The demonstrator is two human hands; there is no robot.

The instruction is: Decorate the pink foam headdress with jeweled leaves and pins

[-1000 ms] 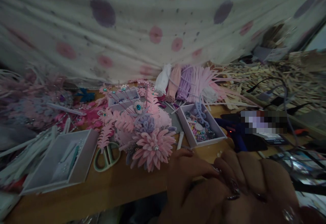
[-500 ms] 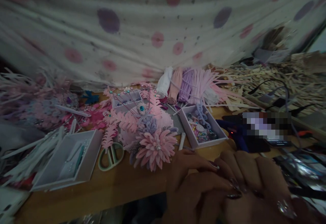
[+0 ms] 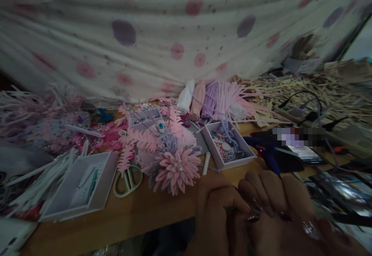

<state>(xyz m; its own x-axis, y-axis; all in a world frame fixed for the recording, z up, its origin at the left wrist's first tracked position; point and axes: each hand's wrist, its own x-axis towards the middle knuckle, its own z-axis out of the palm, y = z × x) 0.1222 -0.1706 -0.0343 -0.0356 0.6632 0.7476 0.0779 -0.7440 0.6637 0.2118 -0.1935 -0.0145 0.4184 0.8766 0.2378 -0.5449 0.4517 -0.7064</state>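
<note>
At the lower right, my left hand and my right hand are pressed against each other with fingers curled. Both are closed; anything between the fingertips is hidden. Just left of them lies a pink fuzzy flower with layered petals, part of a larger piece with pink leafy sprigs and a blue-green jewel. A short white stick lies beyond my left hand. Past my right hand is a blue glue gun with a small red light.
A white box of beads stands behind my hands. Scissors and another white box lie left. Bundles of pipe cleaners rest at the back before a dotted cloth. A phone and cables lie right.
My hands have shifted slightly left in view and their fingers have drawn closer together. The whole view has tilted a little; the things on the table stay as they were.
</note>
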